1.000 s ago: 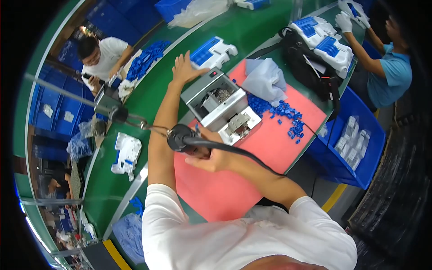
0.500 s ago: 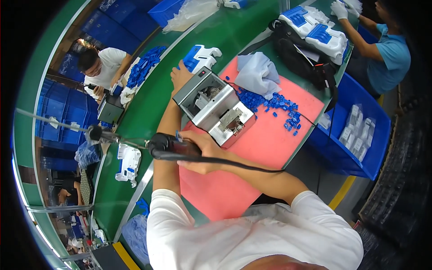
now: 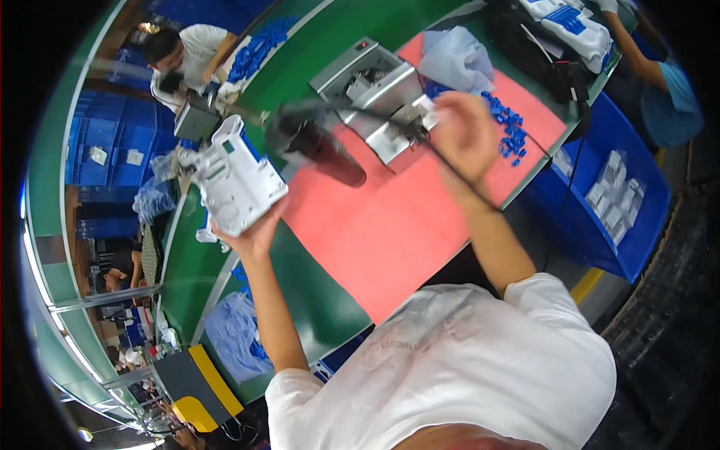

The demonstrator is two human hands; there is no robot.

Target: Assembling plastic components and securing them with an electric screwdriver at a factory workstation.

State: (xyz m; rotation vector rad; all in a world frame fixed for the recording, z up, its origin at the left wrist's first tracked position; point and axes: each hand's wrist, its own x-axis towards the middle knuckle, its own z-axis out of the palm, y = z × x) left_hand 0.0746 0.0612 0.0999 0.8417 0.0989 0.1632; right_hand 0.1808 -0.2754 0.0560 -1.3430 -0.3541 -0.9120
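Head view: left hand (image 3: 251,232) grips from below a white plastic housing (image 3: 236,176), long axis tilted up-left, over the green surface (image 3: 315,300). Right hand (image 3: 466,135), blurred, grip unclear, sits by the metal fixture (image 3: 375,86); a dark screwdriver (image 3: 319,146) hangs between.

Glossy white plastic housing (image 3: 236,180), matt pink mat (image 3: 397,217)

I'm looking at a factory assembly line. A green conveyor belt (image 3: 315,67), stacked blue bins (image 3: 112,157) and seated co-workers (image 3: 184,56) show it.
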